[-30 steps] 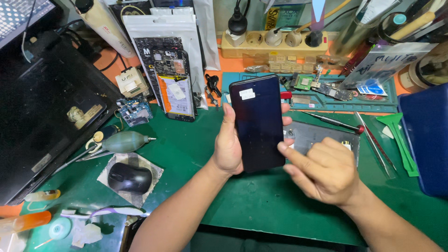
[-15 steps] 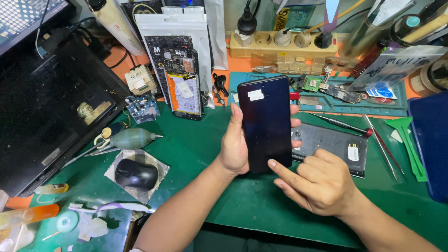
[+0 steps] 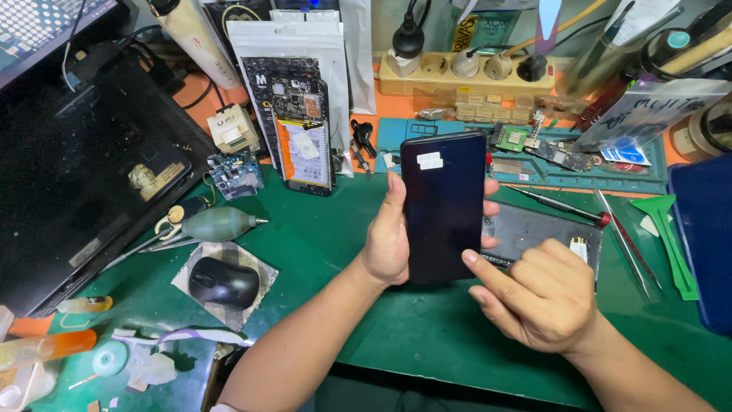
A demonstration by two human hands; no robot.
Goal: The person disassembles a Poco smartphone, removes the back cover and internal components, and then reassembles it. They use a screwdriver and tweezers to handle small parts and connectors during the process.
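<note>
Phone (image 3: 444,206) now upright mid-bench, raised since a second ago. Left hand (image 3: 389,236) grips its edges; right hand (image 3: 537,294) has dropped to its lower right corner, forefinger out, probably touching. Far left-centre: white pouch (image 3: 293,46), opened handset (image 3: 305,137) leaning there. White sticker (image 3: 430,160) top of phone.

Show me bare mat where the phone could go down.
Free: green mat between mouse and left hand, and the strip near the mat's front edge under both wrists. Crowded: the back row by the power strip, and the tools beyond the right hand.
</note>
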